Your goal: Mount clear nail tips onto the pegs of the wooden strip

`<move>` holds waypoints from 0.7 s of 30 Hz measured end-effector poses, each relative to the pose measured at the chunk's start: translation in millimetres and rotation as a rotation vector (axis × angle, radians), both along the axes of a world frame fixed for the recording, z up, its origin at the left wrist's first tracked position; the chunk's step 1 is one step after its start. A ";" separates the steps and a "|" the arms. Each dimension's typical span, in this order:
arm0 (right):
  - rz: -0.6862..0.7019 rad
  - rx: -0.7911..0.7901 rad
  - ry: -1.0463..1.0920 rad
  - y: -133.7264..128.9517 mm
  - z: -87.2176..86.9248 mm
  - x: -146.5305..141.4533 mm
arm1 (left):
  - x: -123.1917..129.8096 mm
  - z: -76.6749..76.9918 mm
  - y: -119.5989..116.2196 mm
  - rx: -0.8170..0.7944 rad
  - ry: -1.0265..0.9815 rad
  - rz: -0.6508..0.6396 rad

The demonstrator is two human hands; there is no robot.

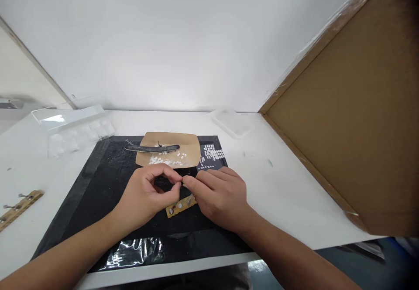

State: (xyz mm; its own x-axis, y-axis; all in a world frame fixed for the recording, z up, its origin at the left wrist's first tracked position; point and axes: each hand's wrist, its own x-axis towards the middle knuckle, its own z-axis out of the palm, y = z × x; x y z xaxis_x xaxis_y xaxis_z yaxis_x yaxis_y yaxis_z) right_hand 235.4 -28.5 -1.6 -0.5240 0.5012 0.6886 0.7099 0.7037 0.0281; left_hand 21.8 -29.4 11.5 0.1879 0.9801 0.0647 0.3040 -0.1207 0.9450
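Note:
My left hand (144, 194) and my right hand (222, 194) meet over the black mat (98, 181), thumb and fingers pinched together. A tiny dark piece (182, 182) shows between the fingertips; it is too small to name. Under the hands lies a yellow wooden strip (173, 211) with small round metal pieces on it, partly covered by my right hand. Just beyond, a brown paper sheet (193, 141) bears many small white chips (163, 161). Across that sheet rests a dark curved nail file (152, 148).
Small white tiles (211, 151) sit in rows on a dark card at the mat's right back. A clear plastic tray (78, 135) stands back left, a translucent lid (232, 123) back right. Another yellow strip with metal pegs (19, 209) lies far left. A cardboard wall (343, 107) bounds the right side.

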 end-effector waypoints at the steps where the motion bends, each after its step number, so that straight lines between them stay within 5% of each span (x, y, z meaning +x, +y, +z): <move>1: -0.002 0.003 -0.005 -0.5 -0.1 -0.4 | 0.7 0.1 -0.4 0.005 0.002 0.006; 21: 0.058 -0.108 0.034 -2.6 -3.0 -4.2 | 5.3 -5.9 -6.8 0.058 0.034 0.070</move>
State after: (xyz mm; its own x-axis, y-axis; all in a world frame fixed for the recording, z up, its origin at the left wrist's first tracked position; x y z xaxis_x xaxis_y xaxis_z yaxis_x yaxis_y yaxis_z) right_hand 231.2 -31.2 -4.6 -0.5316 0.5427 0.6503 0.6669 0.7415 -0.0735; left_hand 27.1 -36.2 5.6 0.1217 0.9857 0.1169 0.3454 -0.1525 0.9260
